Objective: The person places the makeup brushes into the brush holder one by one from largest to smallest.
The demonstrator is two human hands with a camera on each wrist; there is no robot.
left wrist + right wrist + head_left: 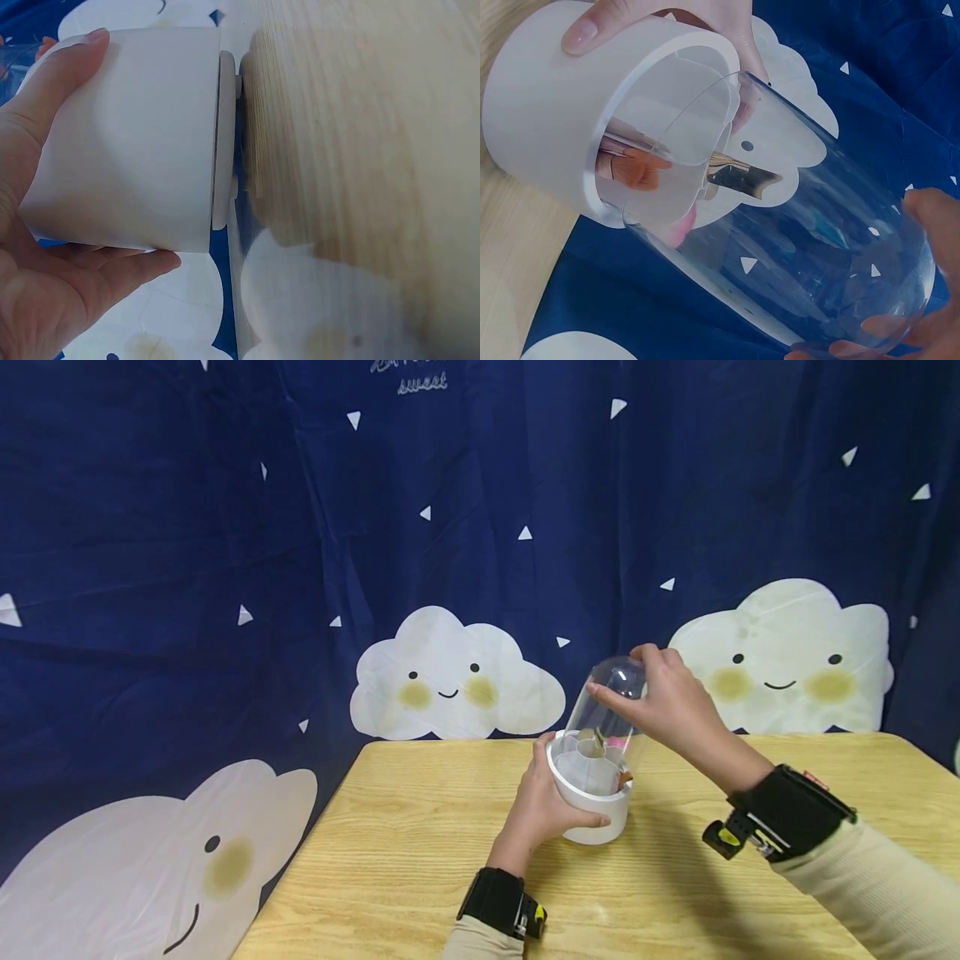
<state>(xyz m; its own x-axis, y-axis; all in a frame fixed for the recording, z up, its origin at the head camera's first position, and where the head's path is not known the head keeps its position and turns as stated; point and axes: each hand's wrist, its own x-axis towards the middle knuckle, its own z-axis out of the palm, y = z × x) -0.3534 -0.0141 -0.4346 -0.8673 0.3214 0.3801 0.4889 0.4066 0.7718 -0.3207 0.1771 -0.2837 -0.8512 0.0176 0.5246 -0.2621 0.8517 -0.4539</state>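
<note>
My left hand point(542, 802) grips the side of a white round brush holder point(592, 814), thumb across its front and fingers behind. In the right wrist view, the holder's inside has clear dividers, with an orange-bristled makeup brush point(637, 171), a dark-tipped brush point(742, 180) and a pink tip point(681, 227). My right hand point(671, 697) holds a transparent domed cover point(802, 232) near its rounded end, thumb on one side and fingers on the other. The cover tilts, its open rim at the holder's mouth. Whether the holder's base touches the table is unclear.
A light wood-grain table point(420, 843) lies under both hands. Behind it hangs a dark blue curtain point(465, 568) with white triangles and smiling clouds. Each wrist wears a black strap point(791, 814) with a small mount.
</note>
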